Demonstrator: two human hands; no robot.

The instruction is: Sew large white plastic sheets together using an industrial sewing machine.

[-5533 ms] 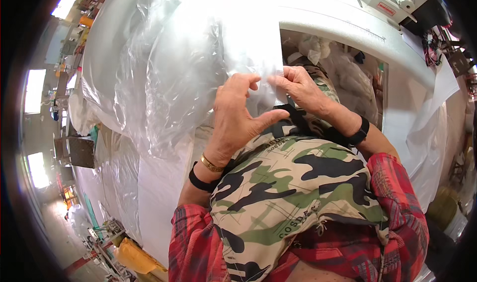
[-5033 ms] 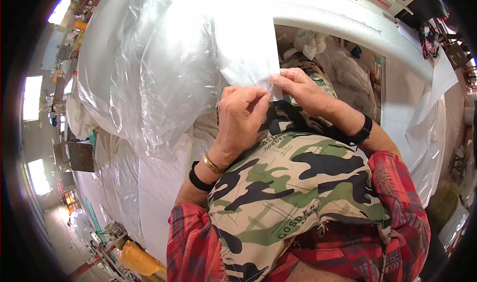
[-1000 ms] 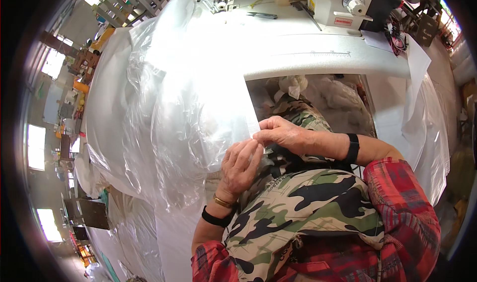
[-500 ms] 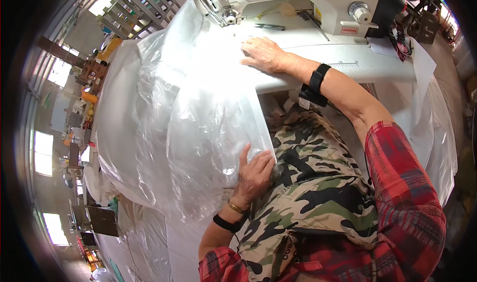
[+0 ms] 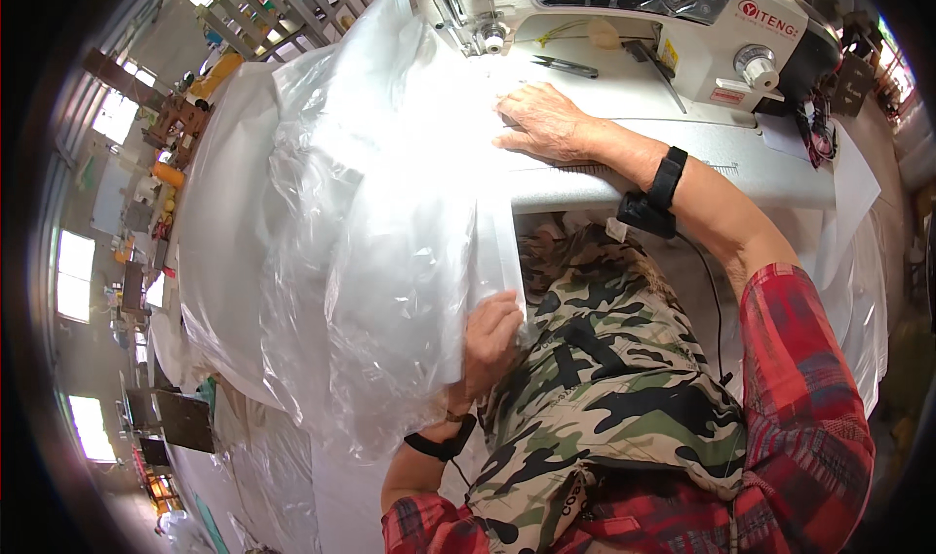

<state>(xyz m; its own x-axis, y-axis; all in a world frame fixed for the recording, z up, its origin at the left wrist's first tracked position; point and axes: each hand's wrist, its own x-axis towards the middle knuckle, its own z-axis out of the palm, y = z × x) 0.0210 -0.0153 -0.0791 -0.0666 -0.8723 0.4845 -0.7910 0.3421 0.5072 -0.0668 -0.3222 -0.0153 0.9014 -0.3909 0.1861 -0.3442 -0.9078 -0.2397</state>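
Note:
A large translucent plastic sheet (image 5: 390, 252) drapes in shiny folds from the bed of a white sewing machine (image 5: 682, 76). My left hand (image 5: 492, 335) is closed on the sheet's right-hand edge, below the machine bed; the film covers part of its thumb side and wrist. Up on the bed, my right hand (image 5: 544, 120) rests with curled fingers at the sheet's edge, just right of and nearer than the needle area (image 5: 491, 39). Strong glare washes out the film around its fingertips.
Dark thread snips (image 5: 565, 67) lie on the bed behind my right hand, beside a dark thin tool (image 5: 661, 76). More plastic film (image 5: 858, 310) hangs at the right. Camouflage cloth (image 5: 614, 359) covers my lap. A metal rack (image 5: 278, 13) stands at the far left.
My left hand has gone from lying spread on the sheet to closing on its edge, with film now over its wrist. My right hand stays by the needle area. The whole view has shifted slightly.

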